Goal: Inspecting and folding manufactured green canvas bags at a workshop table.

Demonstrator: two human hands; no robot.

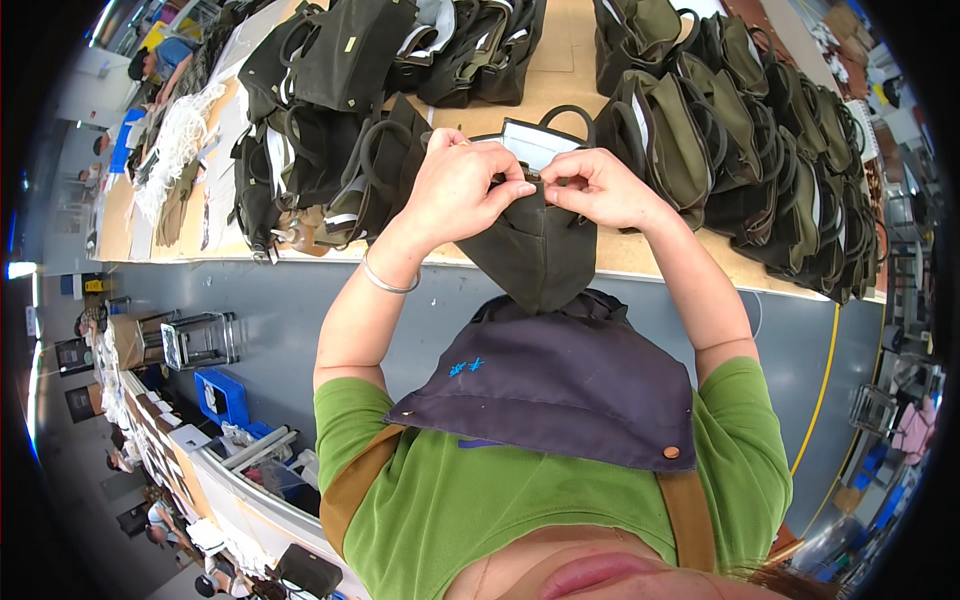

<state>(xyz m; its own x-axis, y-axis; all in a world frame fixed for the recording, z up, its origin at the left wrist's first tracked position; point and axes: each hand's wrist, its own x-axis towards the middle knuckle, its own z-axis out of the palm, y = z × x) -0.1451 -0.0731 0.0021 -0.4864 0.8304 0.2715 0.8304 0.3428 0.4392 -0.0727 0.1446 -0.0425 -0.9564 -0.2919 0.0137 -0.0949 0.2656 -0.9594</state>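
Note:
A dark olive fabric handbag [541, 247] stands at the table's near edge, its pointed end towards me and a dark handle rising behind its white-lined opening. My left hand [476, 184] pinches the bag's top edge between thumb and fingers. Close beside it, my right hand [592, 187] pinches the same edge from the other side. The fingertips of both hands nearly meet at the top of the seam. Whatever small part lies between the fingertips is mostly hidden.
Similar dark bags [315, 150] crowd the left of the wooden table [559, 45], beside a clear bottle [301, 231]. Many more bags [739, 142] stand in rows at right. White cords [180, 142] lie heaped at far left. Stools [199, 337] and a blue crate [222, 397] are behind; people work at left.

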